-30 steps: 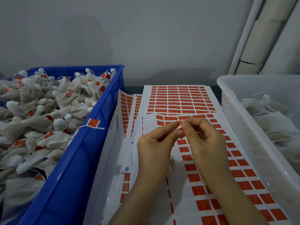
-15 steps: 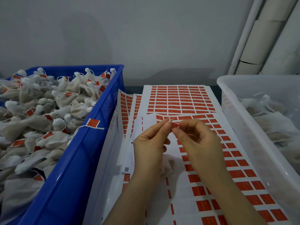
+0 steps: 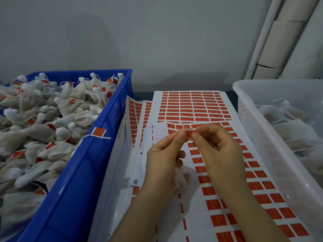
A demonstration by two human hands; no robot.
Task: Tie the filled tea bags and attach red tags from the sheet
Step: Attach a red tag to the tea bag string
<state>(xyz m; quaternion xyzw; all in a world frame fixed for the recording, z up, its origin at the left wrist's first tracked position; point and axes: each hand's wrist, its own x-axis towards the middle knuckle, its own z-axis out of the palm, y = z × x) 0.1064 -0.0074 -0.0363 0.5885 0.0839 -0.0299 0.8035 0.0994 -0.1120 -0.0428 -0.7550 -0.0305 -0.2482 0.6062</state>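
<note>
Head view: we fold one small red paper tag (image 3: 188, 133), pinched by left hand (image 3: 164, 154) and right hand (image 3: 221, 151).
Next, we judge, pressing it shut around the white tea bag (image 3: 180, 183) string.

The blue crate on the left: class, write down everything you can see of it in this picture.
The blue crate looks like glossy moulded plastic, with a thick rolled rim and sloping walls. It stands upright left of the tag sheets, its near side cut off by the frame. It is heaped with off-white tied tea bags, many carrying red tags. One tagged string hangs over its right rim. Neither hand touches it.
</note>
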